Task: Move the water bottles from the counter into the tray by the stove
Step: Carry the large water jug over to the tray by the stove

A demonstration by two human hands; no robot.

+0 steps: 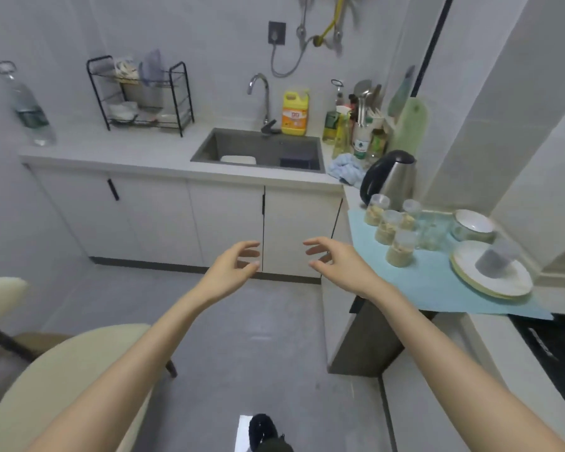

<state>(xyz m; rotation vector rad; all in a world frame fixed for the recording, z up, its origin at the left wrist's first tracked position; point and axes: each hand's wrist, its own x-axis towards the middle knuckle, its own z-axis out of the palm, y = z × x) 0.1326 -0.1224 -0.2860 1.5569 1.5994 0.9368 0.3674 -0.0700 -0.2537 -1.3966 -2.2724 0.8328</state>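
Both hands were seen held out over the floor in front of the cabinets, nothing being held in either. The left hand (235, 262) and the right hand (336, 259) were turned toward each other, and their fingers (248, 246) were loosely curled and spread apart, clamped on nothing. One large water bottle (30, 112) was found at the far left end of the table (128, 148), well apart from both hands and lying up and to the left of them. It was stood on its base with the long axis upright and the capped neck pointed upward, though it was shown leaning in the wide-angle view. The left hand was judged the nearer, so a reach across to the left would be called for. What was taken for a clear tray (437, 216) was made out on the blue mat (421, 282) behind the small jars (388, 226), to the right of the right hand, with the stove (548, 350) nearer the camera on that side. Whether further water bottles stood among the crowded containers beside the kettle (392, 177) could not be told.
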